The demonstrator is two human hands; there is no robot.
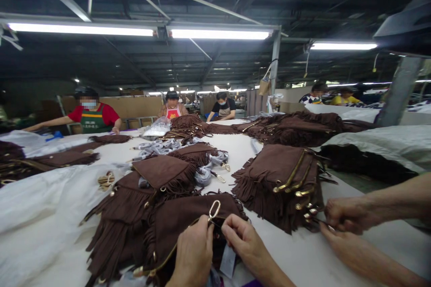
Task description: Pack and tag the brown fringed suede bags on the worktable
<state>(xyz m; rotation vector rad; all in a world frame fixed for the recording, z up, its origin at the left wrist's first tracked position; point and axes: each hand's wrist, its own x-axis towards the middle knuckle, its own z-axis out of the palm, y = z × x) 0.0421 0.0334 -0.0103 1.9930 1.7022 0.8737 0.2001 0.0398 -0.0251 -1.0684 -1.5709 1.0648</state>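
In the middle foreground lies a brown fringed bag (188,213) with a gold zip along its edge. My left hand (194,249) is closed at that edge, pinching the base of an oval gold clasp (214,210) that sticks up above the fingers. Close beside it, my right hand (245,243) is closed in a pinch near the clasp's base; whatever is between its fingertips is too small to make out. A pale grey wrapped strip (228,261) hangs below my right hand. More fringed bags (164,171) lie just behind.
At the right, a co-worker's two hands (348,215) work at the edge of a stack of brown fringed bags (279,170). Wrapped straps (202,176) with gold clasps lie mid-table. White plastic sheeting (40,215) covers the left. Several people sit across the table.
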